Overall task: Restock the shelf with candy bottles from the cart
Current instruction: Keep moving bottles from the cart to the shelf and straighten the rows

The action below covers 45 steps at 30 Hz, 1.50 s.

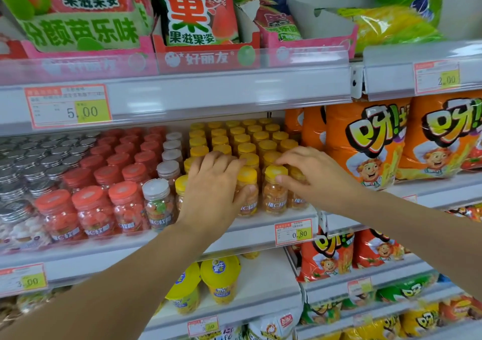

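Note:
Yellow-capped candy bottles (236, 141) stand in rows on the middle shelf (260, 231). My left hand (212, 188) wraps around a front-row yellow-capped bottle (247, 183), thumb on its side and fingers over the caps behind. My right hand (310, 172) pinches the neighbouring front bottle (275, 191) at its cap, thumb in front and fingers on top. A further bottle sits partly hidden behind my right hand. The cart is out of view.
Red-capped bottles (104, 183), clear-capped bottles (161, 193) and silver-capped ones (31, 162) fill the shelf to the left. Orange snack bags (378, 141) stand to the right. Gummy bags sit on the shelf above, yellow tubs (221, 279) on the one below.

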Motion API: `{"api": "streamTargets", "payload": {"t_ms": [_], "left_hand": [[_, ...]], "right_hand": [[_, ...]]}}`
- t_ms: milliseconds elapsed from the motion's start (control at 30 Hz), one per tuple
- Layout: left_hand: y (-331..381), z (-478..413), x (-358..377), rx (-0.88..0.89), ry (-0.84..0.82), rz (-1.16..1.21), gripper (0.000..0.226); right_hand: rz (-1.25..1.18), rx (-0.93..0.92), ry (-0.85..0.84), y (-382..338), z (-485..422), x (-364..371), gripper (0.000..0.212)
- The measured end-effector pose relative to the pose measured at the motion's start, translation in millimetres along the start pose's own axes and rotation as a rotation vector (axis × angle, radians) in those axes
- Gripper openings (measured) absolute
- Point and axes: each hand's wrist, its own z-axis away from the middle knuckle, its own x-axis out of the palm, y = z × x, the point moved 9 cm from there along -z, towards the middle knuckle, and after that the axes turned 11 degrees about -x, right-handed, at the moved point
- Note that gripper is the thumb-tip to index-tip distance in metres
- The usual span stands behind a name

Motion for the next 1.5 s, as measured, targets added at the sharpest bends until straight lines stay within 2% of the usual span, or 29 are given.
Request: {"api": "streamTargets", "payload": {"t_ms": [100,333,500,600,767,900,1167,1500], "left_hand": [[-5,5,-6,0.014,0.002,0.025,0.053],[-58,30,-55,-0.080,0.136,0.078,0.041],[-138,63,-90,-0.194,0.203,-0.004,0.040],[-195,84,-110,-0.240,0.217,-0.058,0.041],[-294,114,-133,-0.352,0.190,-0.142,0.045],[-352,126,-136,-0.357,0.121,-0.232,0.051],[-384,131,-130,-0.214,0.011,-0.190,0.051],[-420,125,-150,-0.165,0.076,-0.173,0.051]], "right_hand": [[0.025,0.018,0.006,-3,5,3,0.044],[-0.071,-0.071,0.096,-58,-20,5,0.044],[-0.185,-0.193,0.081,-141,-65,30,0.058],[-0.240,-0.264,0.083,-198,-95,46,0.057],[-0.228,-0.293,0.022,-283,-147,79,0.063],[-0.180,-0.295,-0.024,-325,-177,104,0.065],[-0.093,-0.207,-0.019,-344,-194,125,0.051],[-0.151,-0.191,0.104,-345,-199,116,0.053]]}}
